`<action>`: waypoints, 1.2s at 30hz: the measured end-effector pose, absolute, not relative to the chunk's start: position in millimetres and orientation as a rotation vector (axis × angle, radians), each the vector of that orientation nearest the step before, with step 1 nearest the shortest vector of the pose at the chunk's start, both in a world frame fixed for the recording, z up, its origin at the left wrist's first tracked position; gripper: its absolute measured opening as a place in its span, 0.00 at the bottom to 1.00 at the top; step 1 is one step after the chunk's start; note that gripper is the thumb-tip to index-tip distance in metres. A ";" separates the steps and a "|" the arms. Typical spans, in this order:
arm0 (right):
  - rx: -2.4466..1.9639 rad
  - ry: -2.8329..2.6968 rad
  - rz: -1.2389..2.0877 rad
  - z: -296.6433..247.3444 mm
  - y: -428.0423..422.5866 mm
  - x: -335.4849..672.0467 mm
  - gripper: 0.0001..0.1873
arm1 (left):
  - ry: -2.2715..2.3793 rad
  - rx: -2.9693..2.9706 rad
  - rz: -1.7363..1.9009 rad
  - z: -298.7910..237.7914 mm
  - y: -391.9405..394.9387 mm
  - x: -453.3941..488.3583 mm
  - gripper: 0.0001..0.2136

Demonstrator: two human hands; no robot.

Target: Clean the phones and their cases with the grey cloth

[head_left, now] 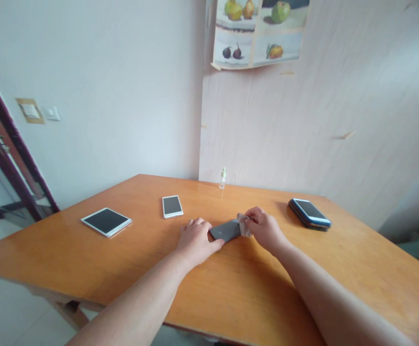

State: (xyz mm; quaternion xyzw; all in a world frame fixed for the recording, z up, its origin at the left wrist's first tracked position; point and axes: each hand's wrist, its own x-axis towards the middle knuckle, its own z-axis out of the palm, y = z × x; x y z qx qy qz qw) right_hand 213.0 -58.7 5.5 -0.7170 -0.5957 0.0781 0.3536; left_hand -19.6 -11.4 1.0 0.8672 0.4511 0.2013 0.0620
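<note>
A dark grey phone (226, 231) lies back up on the table, in front of me. My left hand (197, 240) grips its left end, the thumb along the near edge and the fingers around the far corner. At the phone's right end my right hand (264, 228) pinches a thin, pale grey cloth or wipe (244, 226), which touches the phone there. Part of the cloth is hidden behind the fingers.
A white tablet (106, 221) and a smaller white device (172, 206) lie to the left on the wooden table (141, 264). Near the wall stands a small clear spray bottle (223, 179). Several stacked phones (309, 214) sit at the right.
</note>
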 end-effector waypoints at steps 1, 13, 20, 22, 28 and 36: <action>-1.886 -1.539 0.153 1.7 -55.3 215.1 0.11 | 1.359 2.620 0.610 1.0 -11.4 -19.5 0.20; -1.369 -2.306 0.111 9.3 -78.9 157.3 0.21 | 1.340 2.600 0.587 6.7 -15.6 -18.9 0.18; -1.720 -2.147 0.104 7.7 -65.2 184.1 0.22 | 1.344 2.566 0.634 5.6 -16.0 -17.0 0.22; -1.575 -2.218 0.155 11.7 -71.7 171.5 0.22 | 1.343 2.562 0.626 5.1 -15.8 -17.2 0.20; -1.439 -2.316 0.206 19.6 -79.9 156.6 0.22 | 1.337 2.578 0.628 3.1 -14.5 -17.8 0.18; -1.917 -2.181 -0.024 10.2 -78.0 181.4 0.21 | 1.351 2.553 0.615 7.3 -16.1 -17.6 0.21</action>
